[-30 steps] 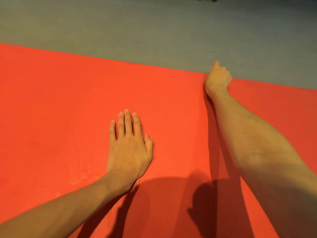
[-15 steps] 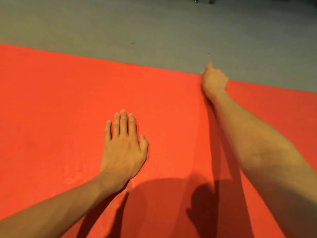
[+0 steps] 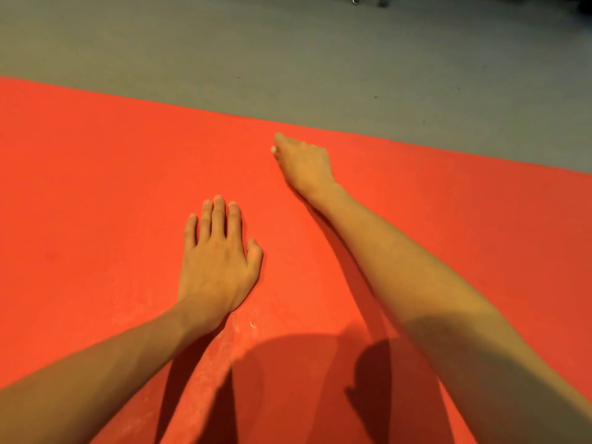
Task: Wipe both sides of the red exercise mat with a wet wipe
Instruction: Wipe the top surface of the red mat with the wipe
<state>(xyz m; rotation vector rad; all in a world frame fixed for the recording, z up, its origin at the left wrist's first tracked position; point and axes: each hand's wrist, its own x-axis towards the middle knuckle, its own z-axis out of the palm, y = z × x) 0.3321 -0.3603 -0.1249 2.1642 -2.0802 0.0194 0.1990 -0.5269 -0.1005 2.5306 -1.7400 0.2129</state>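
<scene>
Red exercise mat (image 3: 96,193) is lying flat on the grey floor (image 3: 288,59); left hand (image 3: 217,261) is pressing down on it, fingers straight, while right hand (image 3: 304,165) is curling round a barely showing white wet wipe (image 3: 273,150) near the mat's far edge.

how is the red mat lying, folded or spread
Spread: the red mat lies flat on the grey floor, no fold visible.

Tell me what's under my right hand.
A small white bit, likely the wet wipe, peeks out beside the right hand on the red mat; the rest is covered.
</scene>
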